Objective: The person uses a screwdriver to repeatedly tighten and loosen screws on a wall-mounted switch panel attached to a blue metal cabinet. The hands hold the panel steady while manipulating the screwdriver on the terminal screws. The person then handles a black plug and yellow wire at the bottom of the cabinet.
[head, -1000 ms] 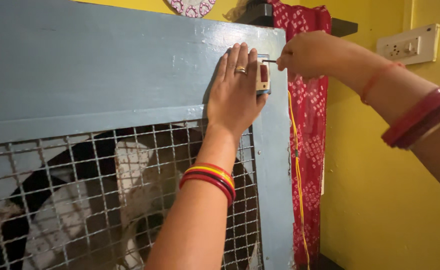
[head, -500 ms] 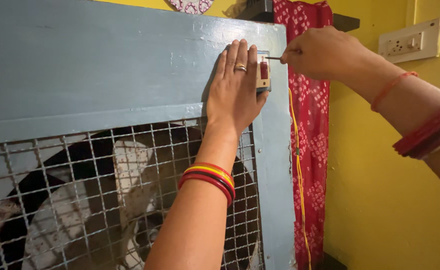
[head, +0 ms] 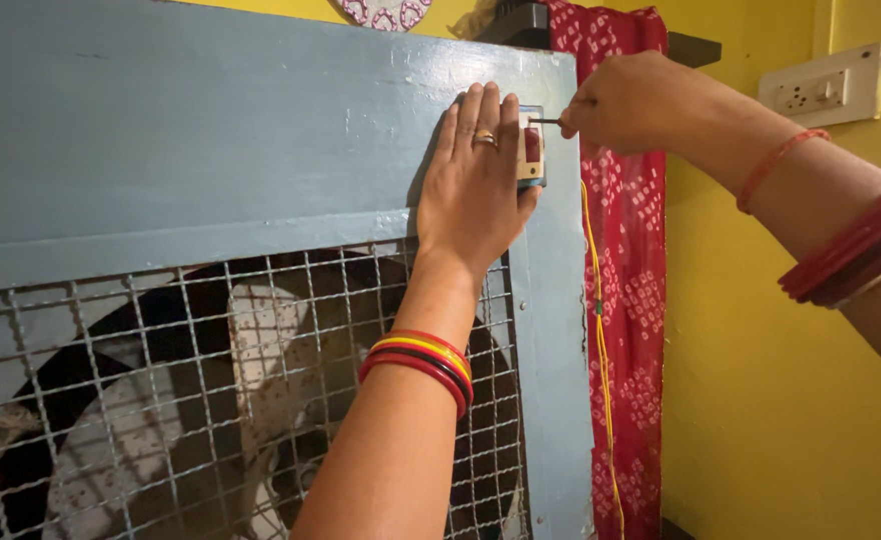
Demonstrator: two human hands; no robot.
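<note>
We press our left hand [head: 475, 195] flat, fingers stretched wide, on the grey-blue painted metal panel [head: 210, 140] of the cooler cabinet. Its fingertips lie just beside the small white rectangular switch with a red rocker [head: 530, 147], which sits in the panel's corner at about 1 o'clock from the palm. Our right hand [head: 625, 105] is closed around a thin dark metal tool [head: 546, 121], probably a small screwdriver; most of it is hidden in the fist. Its tip touches the upper edge of the switch from the 3 o'clock side.

We judge that the work on the switch is in the middle: the switch already sits in its opening and looks straight, and the tool is on it, so the fixing or adjusting seems not finished. We cannot tell whether any screw is already tight. A thin yellow wire [head: 600, 330] hangs loose along the cabinet edge, at 5 o'clock from the switch, beside the red patterned cloth [head: 630, 260].
</note>
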